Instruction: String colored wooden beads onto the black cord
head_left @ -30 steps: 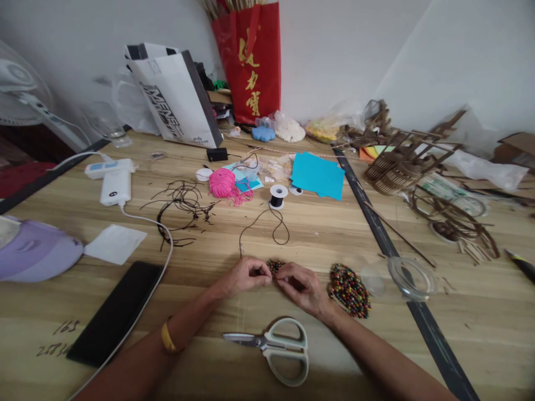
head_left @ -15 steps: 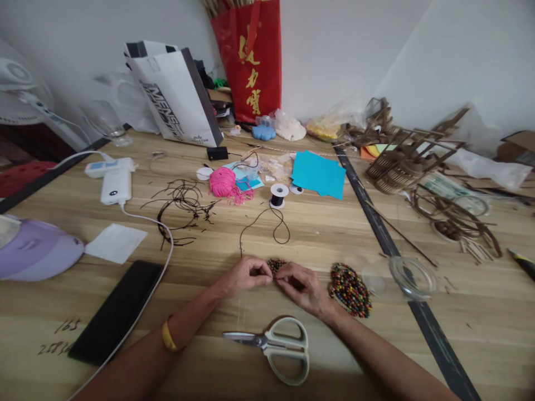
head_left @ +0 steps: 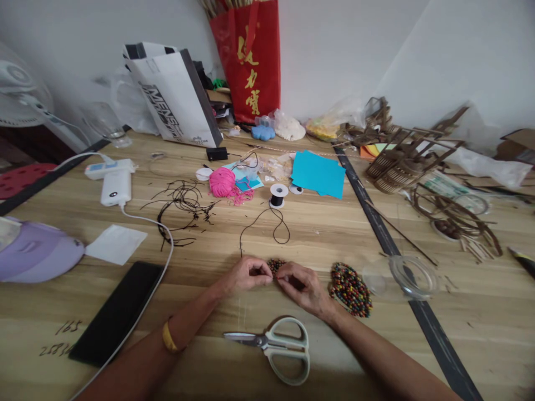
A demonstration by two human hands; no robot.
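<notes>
My left hand [head_left: 251, 274] is closed in a pinch, its fingertips close to those of my right hand. A black cord [head_left: 253, 223] runs from the spool [head_left: 277, 196] and disappears behind the left hand; the pinched end is too small to see clearly. My right hand [head_left: 304, 287] pinches a tiny reddish bead [head_left: 276, 278]. Just beyond the fingertips lies a small bunch of coloured beads [head_left: 276, 264], partly hidden by the hands. A larger heap of multicoloured beads [head_left: 350, 289] rests to the right of my right hand. Scissors [head_left: 271, 342] lie nearer me, blades pointing left.
To the left are a black flat case [head_left: 119, 312], a white power bank [head_left: 116, 185] with its cable and black cord scraps [head_left: 181, 206]. Pink yarn [head_left: 223, 182] and blue sheets [head_left: 318, 174] lie farther back. Clear tubing [head_left: 413, 277] and woven baskets [head_left: 397, 170] stand right.
Both hands stay pinched together in nearly the same place. The view has shifted very slightly; nothing on the table has visibly moved.
</notes>
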